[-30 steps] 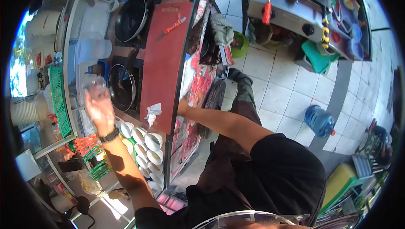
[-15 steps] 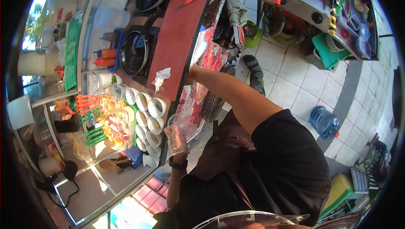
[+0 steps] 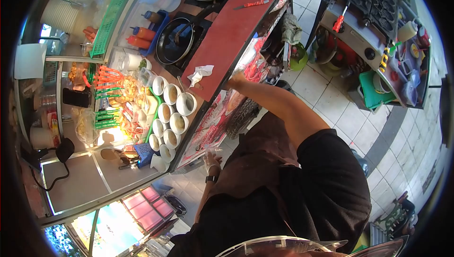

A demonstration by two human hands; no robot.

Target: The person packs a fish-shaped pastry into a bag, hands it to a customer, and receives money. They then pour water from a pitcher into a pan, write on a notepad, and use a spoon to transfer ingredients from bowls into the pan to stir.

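My left hand (image 3: 213, 161), in a clear plastic glove with a dark watch at the wrist, is low beside the counter's near corner. Its fingers look curled at a crumpled piece of clear plastic (image 3: 215, 151); the details are small and blurred. My right hand (image 3: 232, 82) reaches to the counter edge by the red cutting board (image 3: 227, 34), its fingers hidden there. A crumpled white tissue (image 3: 200, 74) lies on the board close to it. Farther along the board is a knife with a red-patterned handle (image 3: 255, 4).
Several white cups (image 3: 178, 123) stand at the counter's near end beside bagged food (image 3: 135, 91). Two black frying pans (image 3: 176, 39) sit behind the board. Across the tiled floor (image 3: 331, 96) stands a griddle with moulded plates (image 3: 362, 1). A blue water bottle (image 3: 362, 162) is partly hidden by my sleeve.
My left hand has dropped away from the cups, down past the counter edge. My right hand stays at the board's edge. The whole view has shifted, and more of the griddle shows.
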